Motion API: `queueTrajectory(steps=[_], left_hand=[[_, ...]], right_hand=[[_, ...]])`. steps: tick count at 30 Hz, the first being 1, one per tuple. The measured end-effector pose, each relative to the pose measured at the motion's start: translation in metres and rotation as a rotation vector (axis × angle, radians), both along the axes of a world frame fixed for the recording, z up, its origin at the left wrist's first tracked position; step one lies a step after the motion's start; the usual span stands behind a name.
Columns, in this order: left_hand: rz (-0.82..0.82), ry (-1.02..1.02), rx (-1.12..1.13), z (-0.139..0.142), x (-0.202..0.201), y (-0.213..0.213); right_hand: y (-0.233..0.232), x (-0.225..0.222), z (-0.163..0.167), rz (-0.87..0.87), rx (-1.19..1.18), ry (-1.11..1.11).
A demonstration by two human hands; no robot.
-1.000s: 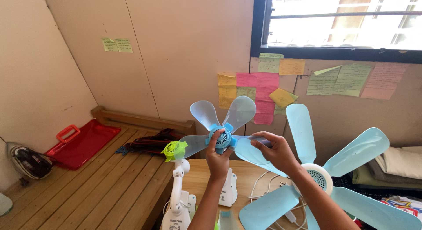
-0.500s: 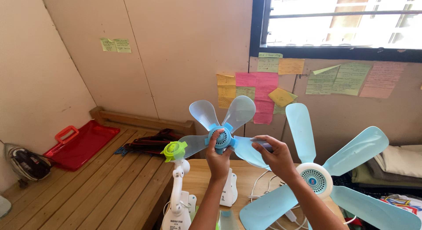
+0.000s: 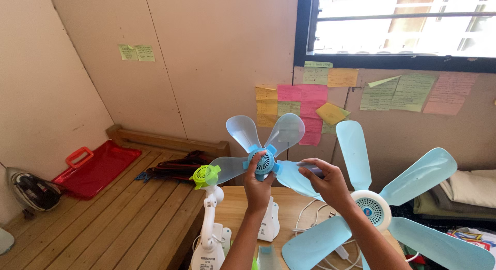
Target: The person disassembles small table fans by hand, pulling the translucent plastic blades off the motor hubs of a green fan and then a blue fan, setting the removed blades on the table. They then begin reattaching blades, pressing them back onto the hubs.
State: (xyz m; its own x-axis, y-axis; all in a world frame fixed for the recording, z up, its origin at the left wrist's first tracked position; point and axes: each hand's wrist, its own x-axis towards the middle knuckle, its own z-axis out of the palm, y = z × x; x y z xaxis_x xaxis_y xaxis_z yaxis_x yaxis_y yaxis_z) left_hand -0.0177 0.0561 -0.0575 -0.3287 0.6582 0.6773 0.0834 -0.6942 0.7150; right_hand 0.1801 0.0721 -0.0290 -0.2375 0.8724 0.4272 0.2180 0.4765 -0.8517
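Note:
A small fan (image 3: 264,161) with a blue hub and pale translucent blades stands on a white base (image 3: 270,226) on a wooden table (image 3: 289,203). My left hand (image 3: 257,183) grips the blue hub from below. My right hand (image 3: 326,183) pinches the lower right blade (image 3: 295,178) near its outer end. To the left stands a white fan stand (image 3: 208,234) topped by a green motor hub (image 3: 206,175) with no blades. A bigger light-blue fan (image 3: 373,209) with several blades lies to the right, touching my right forearm.
White cables (image 3: 310,223) trail across the table. A red tray (image 3: 95,168) and an iron (image 3: 31,191) lie on the wooden floor at left, dark bundled items (image 3: 173,169) by the wall. Folded cloths (image 3: 465,190) sit at right. Coloured paper notes (image 3: 310,102) cover the wall under a window.
Almost nothing has shifted; both hands stay on the small fan, and the view has tilted slightly.

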Motion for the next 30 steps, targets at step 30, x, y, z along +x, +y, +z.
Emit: queueTrajectory(steps=[30], left_hand=[[0.188,0.247,0.014,0.003,-0.011,-0.020]], right_hand=[[-0.073,0.017,-0.087,0.130,-0.545,0.098]])
